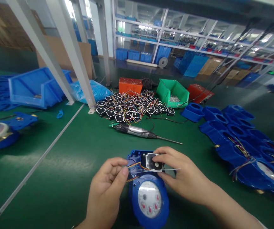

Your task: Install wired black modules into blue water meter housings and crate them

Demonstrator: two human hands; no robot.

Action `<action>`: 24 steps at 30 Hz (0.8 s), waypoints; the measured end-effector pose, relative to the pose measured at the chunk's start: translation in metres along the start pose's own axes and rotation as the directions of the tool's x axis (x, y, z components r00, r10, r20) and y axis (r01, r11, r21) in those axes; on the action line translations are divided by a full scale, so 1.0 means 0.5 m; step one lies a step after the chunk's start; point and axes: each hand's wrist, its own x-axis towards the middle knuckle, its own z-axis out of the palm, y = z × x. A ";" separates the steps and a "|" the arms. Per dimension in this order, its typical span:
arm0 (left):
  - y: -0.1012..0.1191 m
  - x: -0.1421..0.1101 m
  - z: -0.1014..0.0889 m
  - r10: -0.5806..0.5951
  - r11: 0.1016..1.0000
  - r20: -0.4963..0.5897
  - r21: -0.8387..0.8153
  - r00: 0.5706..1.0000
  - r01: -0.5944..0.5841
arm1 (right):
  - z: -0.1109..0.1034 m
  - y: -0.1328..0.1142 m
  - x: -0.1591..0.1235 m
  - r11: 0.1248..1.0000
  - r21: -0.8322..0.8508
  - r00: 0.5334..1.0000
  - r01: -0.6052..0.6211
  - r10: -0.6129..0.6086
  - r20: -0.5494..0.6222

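Note:
A blue water meter [164,203] with a round dial lies in front of me, its upper housing open. In that housing sits a black module [148,161] with a white edge and coloured wires. My right hand [178,173] grips the module from the right, fingers on top and thumb at its lower edge. With thumb and fingers pinched, my left hand [109,187] holds the thin wires [133,165] left of the module. A thin white strand crosses just below the module. Beyond the meter lies an electric screwdriver [139,131].
Many similar black modules [127,106] are piled behind the screwdriver. A green bin [172,92] of small metal parts and an orange box [130,85] stand farther back. Blue housings [237,130] crowd the right side. At left are a blue bin [32,92] and metal posts [72,47].

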 end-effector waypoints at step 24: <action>0.066 0.113 -0.011 -0.211 0.739 0.500 0.644 0.840 -0.198 | -0.033 -0.035 0.044 0.981 -0.148 0.952 -0.129 0.164 0.260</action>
